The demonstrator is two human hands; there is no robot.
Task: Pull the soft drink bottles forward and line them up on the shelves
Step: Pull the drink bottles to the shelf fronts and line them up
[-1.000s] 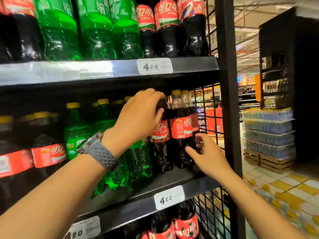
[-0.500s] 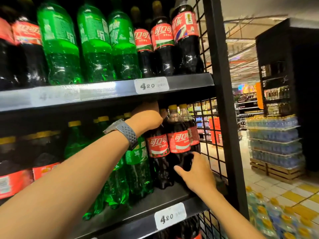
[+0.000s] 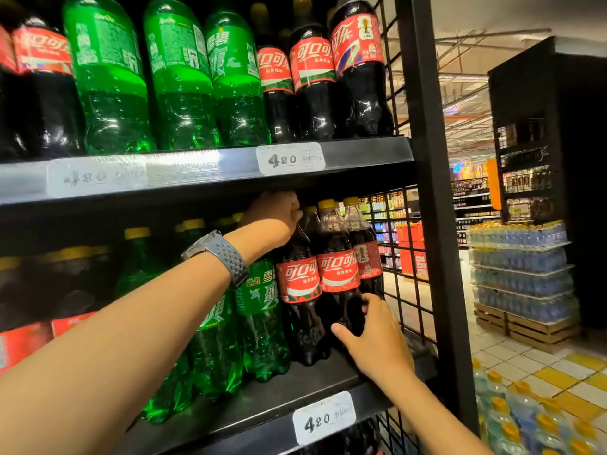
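On the middle shelf [image 3: 249, 405], three red-labelled cola bottles stand at the right end. My left hand [image 3: 277, 218] grips the cap and neck of the left cola bottle [image 3: 297, 284], close under the upper shelf. My right hand [image 3: 374, 339] curls its thumb and fingers round the dark lower body of the middle cola bottle [image 3: 338, 274]. The third cola bottle [image 3: 369, 261] stands against the wire side panel. Green soft drink bottles [image 3: 259, 310] stand to the left, partly hidden by my left forearm.
The upper shelf [image 3: 361, 152] carries green bottles [image 3: 177, 80] and cola bottles [image 3: 312, 77] at its front edge. A black upright post [image 3: 433, 224] and wire mesh [image 3: 404, 257] close the right side. Stacked water packs [image 3: 519, 267] stand in the aisle beyond.
My left hand has slid up onto the cola bottle's cap under the upper shelf. My right hand has dropped and closed round a cola bottle's lower body. The view has tilted upward.
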